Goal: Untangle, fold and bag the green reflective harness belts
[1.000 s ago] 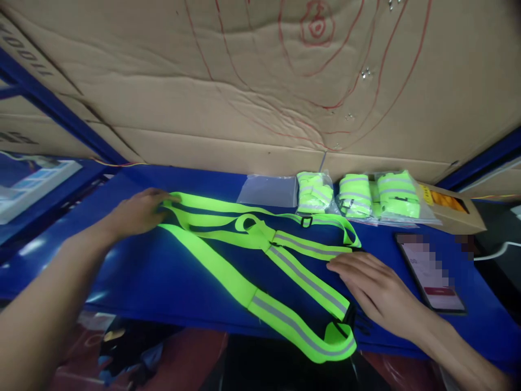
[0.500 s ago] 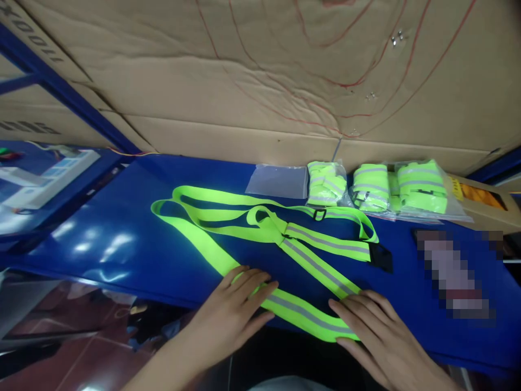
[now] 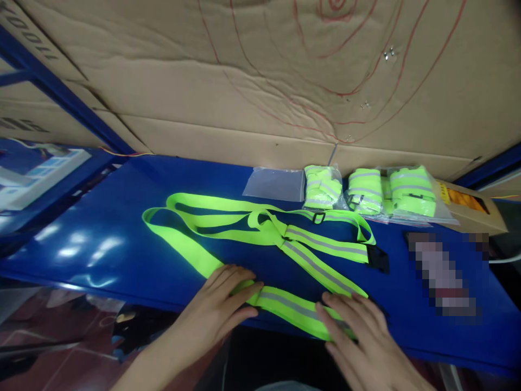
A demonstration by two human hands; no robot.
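Note:
A bright yellow-green reflective strap (image 3: 288, 307) with a grey stripe lies in a long loop at the near edge of the blue table. My left hand (image 3: 226, 293) is closed round its near band, fingers over the top and the thumb low at the near edge. My right hand (image 3: 358, 331) rests farther along the same band, fingers spread across it; part of the strap shows between them. Behind the hands, more strap runs to a black slider (image 3: 318, 218) and a black buckle (image 3: 378, 259). A dark piece beside the right hand is partly hidden.
Folded reflective straps in clear bags (image 3: 364, 190) line the back, beside a flat clear bag (image 3: 274, 183) and a small cardboard box (image 3: 484, 209). Marked cardboard (image 3: 183, 81) rises behind. A white device (image 3: 49, 176) stands left; a pixelated patch covers something at right.
My left hand has shifted left along the strap, and my right hand has moved slightly left. The near band sits a little differently between them. The whole view has shifted slightly.

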